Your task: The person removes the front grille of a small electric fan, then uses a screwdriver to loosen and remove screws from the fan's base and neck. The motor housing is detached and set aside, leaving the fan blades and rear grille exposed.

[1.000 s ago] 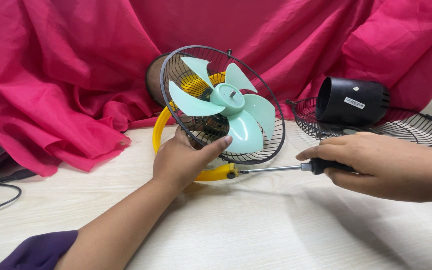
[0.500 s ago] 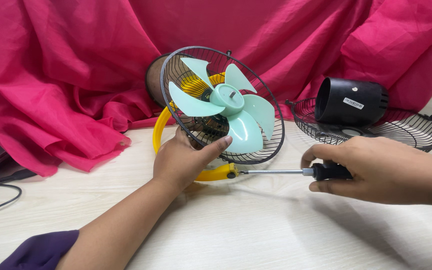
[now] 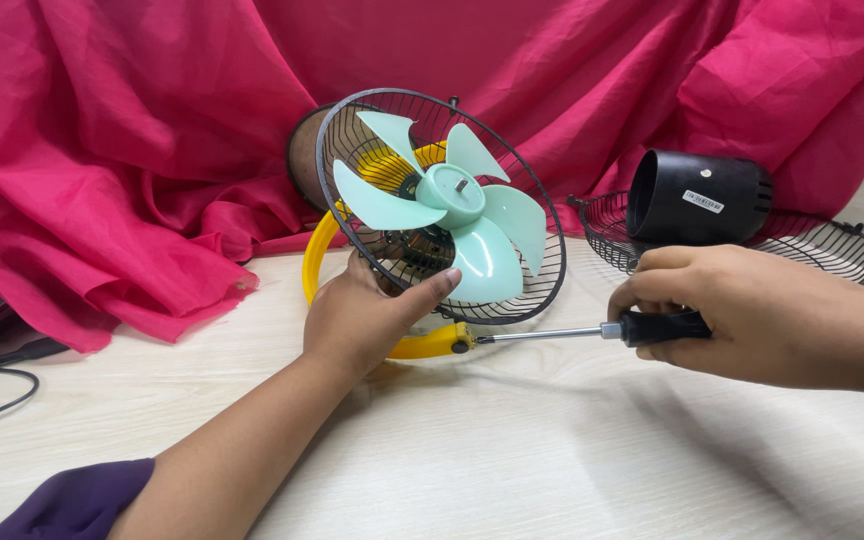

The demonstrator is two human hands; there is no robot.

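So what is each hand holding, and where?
The left hand grips the fan's black wire guard at its lower rim; the right hand holds the screwdriver by its black handle.

Mint-green fan blades (image 3: 452,215), yellow stand (image 3: 422,345), crimson cloth (image 3: 132,150).

left hand (image 3: 362,320) grips fan guard (image 3: 347,215) | right hand (image 3: 752,315) holds screwdriver (image 3: 592,331) at yellow stand (image 3: 422,345)

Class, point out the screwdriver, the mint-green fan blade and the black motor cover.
screwdriver (image 3: 542,335): head view, metal shaft.
mint-green fan blade (image 3: 449,192): head view, centre hub.
black motor cover (image 3: 704,198): head view, side wall.
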